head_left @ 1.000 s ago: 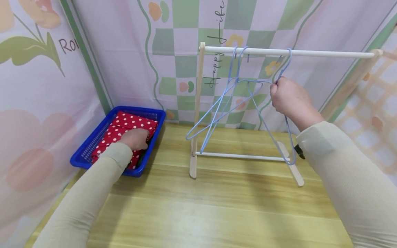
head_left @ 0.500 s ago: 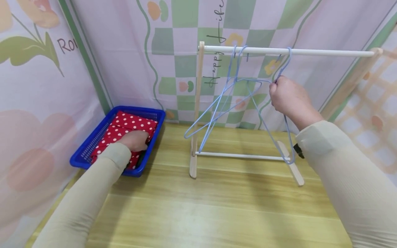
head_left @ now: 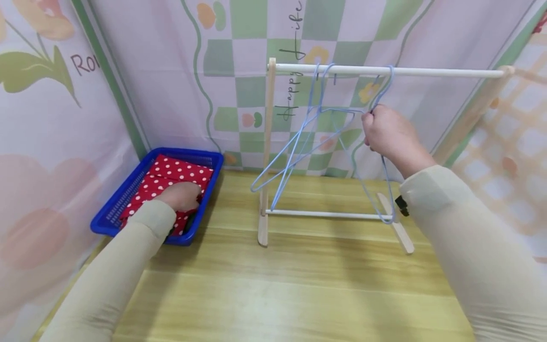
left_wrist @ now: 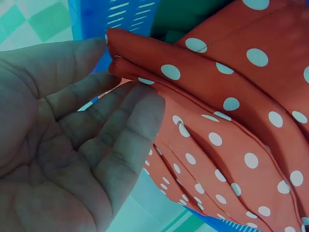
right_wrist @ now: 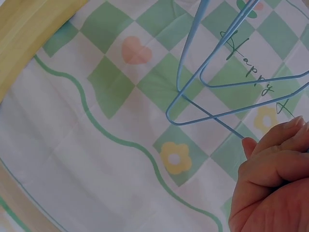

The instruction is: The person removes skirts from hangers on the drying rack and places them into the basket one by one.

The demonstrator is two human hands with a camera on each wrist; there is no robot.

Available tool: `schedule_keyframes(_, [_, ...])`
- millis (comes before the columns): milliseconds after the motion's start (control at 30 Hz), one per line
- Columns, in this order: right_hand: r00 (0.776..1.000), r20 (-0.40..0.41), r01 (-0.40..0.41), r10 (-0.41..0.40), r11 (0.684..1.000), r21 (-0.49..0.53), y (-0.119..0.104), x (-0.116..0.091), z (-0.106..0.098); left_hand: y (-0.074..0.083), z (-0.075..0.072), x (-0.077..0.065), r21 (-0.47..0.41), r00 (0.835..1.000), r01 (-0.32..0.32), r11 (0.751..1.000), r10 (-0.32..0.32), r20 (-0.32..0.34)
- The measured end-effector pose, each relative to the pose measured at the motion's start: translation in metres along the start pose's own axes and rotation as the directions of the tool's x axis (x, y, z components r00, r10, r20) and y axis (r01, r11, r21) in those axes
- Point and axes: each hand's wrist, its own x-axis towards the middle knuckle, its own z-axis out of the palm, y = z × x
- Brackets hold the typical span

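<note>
My left hand [head_left: 181, 195] is down in the blue plastic basket [head_left: 99, 227], at a folded red cloth garment with white polka dots [head_left: 164, 166]. In the left wrist view the thumb and fingertips meet the garment's folded edge [left_wrist: 126, 41] at its corner. My right hand [head_left: 393, 135] grips a light-blue wire hanger [head_left: 384, 175] just below its hook, which is over the white rail [head_left: 444, 72]. Two more blue hangers [head_left: 284, 164] hang near the rail's left end. The right wrist view shows curled fingers [right_wrist: 270, 164], with hanger wire running toward them.
The rack's wooden left post [head_left: 268, 142] and lower white bar [head_left: 325, 214] stand on the wood-grain table [head_left: 273, 289]. Dark green cloth [left_wrist: 186, 19] shows under the garment. Patterned curtains [head_left: 171, 71] enclose the back and sides.
The head view has shifted slightly, so the rack and basket appear a little further left. The held hanger's lower corner has swung slightly left. Both hands keep their places.
</note>
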Motion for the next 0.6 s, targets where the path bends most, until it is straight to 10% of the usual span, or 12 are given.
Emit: schedule_keyframes(600, [0.997,-0.072,-0.019,0.025,0.996,0.082,-0.003,-0.006,0.005,0.002,0.002,-0.011,-0.005,0.999,-0.021,1.000,0.020,-0.045])
